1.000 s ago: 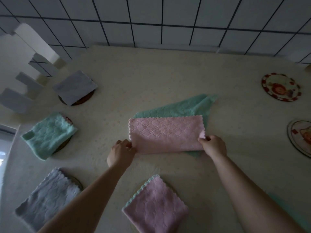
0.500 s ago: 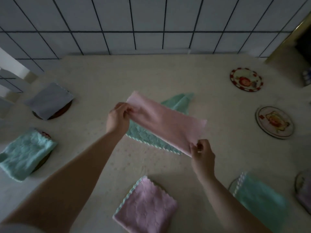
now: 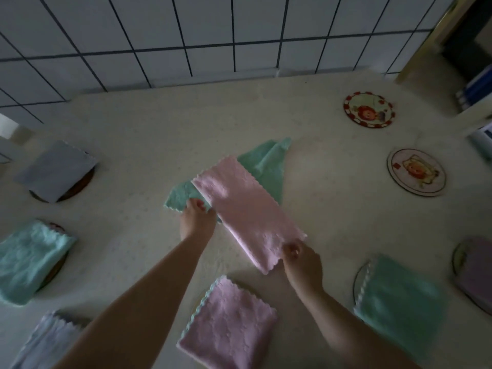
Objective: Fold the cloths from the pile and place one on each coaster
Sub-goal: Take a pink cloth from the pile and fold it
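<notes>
Pink cloth (image 3: 246, 213), folded to a long strip, lies diagonally over a green cloth (image 3: 266, 166) on the bench (image 3: 159, 129). Left hand (image 3: 197, 218) pinches its left long edge; right hand (image 3: 302, 258) pinches the near end. Two bare picture coasters (image 3: 368, 109) (image 3: 416, 171) sit at right. Folded pink cloth (image 3: 229, 326) lies on a coaster nearest the camera.

I'm at home, in what looks like a kitchen: white tiled wall (image 3: 186, 30), cream tablecloth (image 3: 165, 123), cartoon-printed coasters (image 3: 369, 109).
</notes>
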